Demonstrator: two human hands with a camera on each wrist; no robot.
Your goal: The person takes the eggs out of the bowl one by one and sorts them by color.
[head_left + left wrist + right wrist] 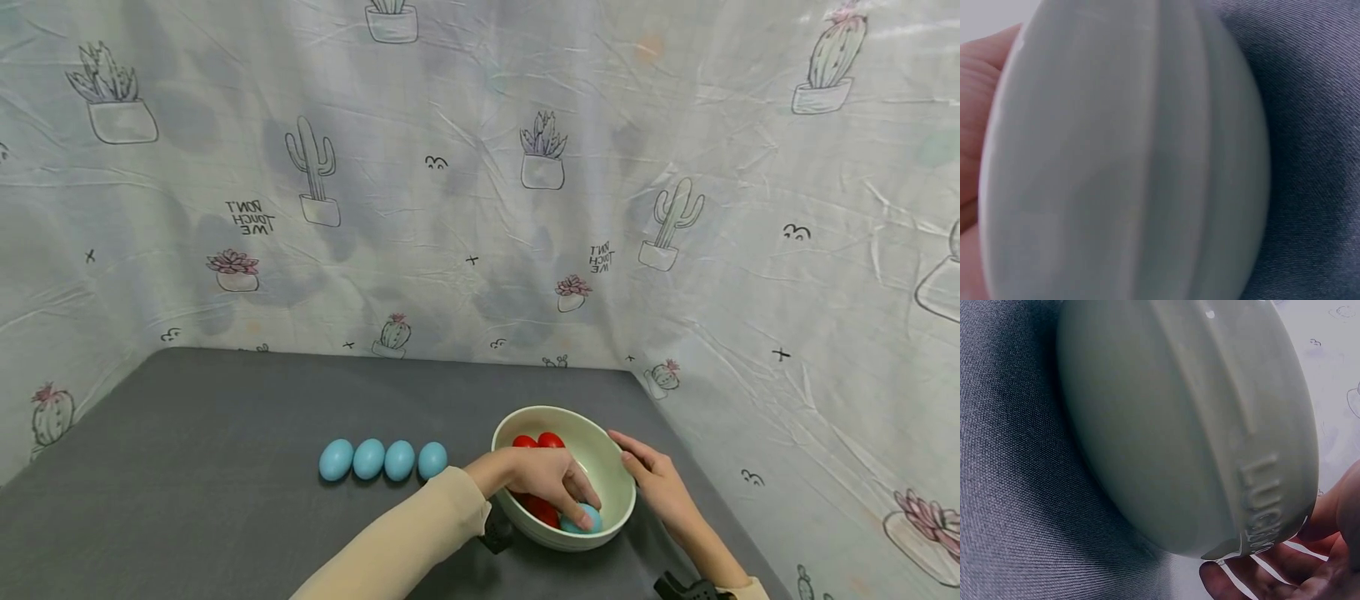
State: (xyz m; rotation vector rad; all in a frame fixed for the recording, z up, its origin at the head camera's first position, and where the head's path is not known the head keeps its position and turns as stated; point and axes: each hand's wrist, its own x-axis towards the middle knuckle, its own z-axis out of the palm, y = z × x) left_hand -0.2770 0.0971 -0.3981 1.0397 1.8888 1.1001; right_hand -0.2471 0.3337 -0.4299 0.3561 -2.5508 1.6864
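A pale green bowl (609, 467) stands tilted slightly on the dark table, with several red eggs (551, 439) inside. Reaching over the rim from the left, my left hand (546, 477) holds a light blue egg (583, 520) low in the bowl, beside a red egg (542, 510). My right hand (656, 485) grips the bowl's right side, thumb at the rim; its fingers (1291, 562) lie against the outer wall in the right wrist view. In the left wrist view the bowl's wall (1104, 150) covers most of the left hand (974, 119).
Several light blue eggs (368, 459) lie in a row on the grey table (225, 517), left of the bowl. A white cloth printed with cacti (450, 208) hangs behind the table and along its sides. Raised lettering (1260, 503) marks the bowl's outer wall.
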